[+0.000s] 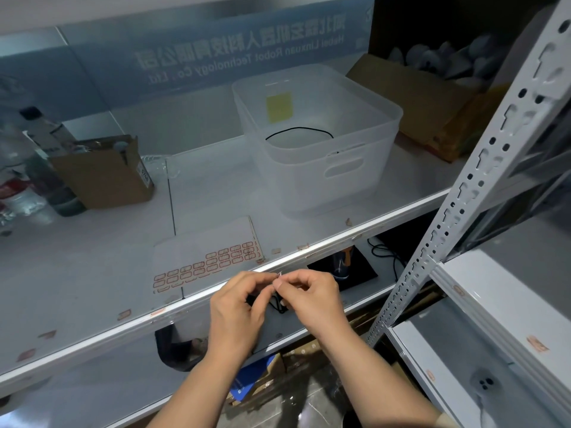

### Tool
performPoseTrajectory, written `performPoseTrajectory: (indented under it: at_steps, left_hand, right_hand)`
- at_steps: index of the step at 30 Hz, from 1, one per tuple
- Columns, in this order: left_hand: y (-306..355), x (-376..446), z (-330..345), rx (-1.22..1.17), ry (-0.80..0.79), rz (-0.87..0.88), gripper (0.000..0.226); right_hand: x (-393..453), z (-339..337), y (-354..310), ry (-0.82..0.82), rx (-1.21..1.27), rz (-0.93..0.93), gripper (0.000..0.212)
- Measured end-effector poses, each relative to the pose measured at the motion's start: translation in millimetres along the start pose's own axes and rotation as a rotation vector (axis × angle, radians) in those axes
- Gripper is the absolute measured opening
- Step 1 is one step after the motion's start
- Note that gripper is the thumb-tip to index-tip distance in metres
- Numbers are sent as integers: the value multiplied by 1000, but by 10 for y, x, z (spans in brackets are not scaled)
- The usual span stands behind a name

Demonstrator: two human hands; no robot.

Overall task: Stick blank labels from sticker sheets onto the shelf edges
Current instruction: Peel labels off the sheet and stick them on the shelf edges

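Observation:
A sticker sheet [207, 257] with rows of red-bordered blank labels lies flat on the white shelf, near its front edge [216, 291]. Several small labels, such as one [124, 314] at the left, sit stuck along that edge. My left hand [238, 307] and my right hand [309, 291] meet just in front of the edge, fingertips pinched together. Between them is a tiny label [279, 275], mostly hidden by the fingers. Which hand bears it more I cannot tell.
A translucent plastic bin [318, 140] stands on the shelf behind the sheet. A small cardboard box [102, 171] and bottles [18, 183] are at the left. A perforated white upright [463, 186] runs down the right, with another white shelf unit [494, 319] beside it.

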State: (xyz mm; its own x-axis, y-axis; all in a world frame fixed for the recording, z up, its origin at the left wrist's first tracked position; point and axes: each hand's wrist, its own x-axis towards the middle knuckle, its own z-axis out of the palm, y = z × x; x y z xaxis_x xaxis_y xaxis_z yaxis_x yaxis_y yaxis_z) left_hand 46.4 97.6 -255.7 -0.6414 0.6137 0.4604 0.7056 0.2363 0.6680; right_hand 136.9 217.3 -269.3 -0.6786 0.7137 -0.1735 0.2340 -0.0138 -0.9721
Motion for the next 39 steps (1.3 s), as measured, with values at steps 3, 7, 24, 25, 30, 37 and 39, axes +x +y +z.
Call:
performPoseTrajectory:
  at_steps: [3, 7, 24, 25, 30, 37, 39]
  left_hand:
    - [18, 12, 0, -79, 23, -114, 20]
    - [47, 3, 20, -208, 16, -254, 25]
    - [37, 190, 178, -307, -81, -351, 11]
    - [50, 194, 228, -294, -87, -344, 11]
    - [62, 165, 302, -240, -20, -332, 7]
    - [89, 188, 403, -290, -29, -352, 8]
    - [90, 200, 428, -287, -43, -354, 6]
  right_hand:
    - [-10, -19, 2, -8, 24, -22, 16]
    - [-34, -48, 16, 76, -60, -58, 34]
    - [86, -251, 70, 49, 8, -80, 6]
    - [92, -304, 98, 59, 8, -74, 10]
    - [150, -436, 217, 179, -37, -39, 10]
    - [459, -795, 308, 503, -83, 133, 25]
    - [535, -833, 301, 545, -91, 139, 24]
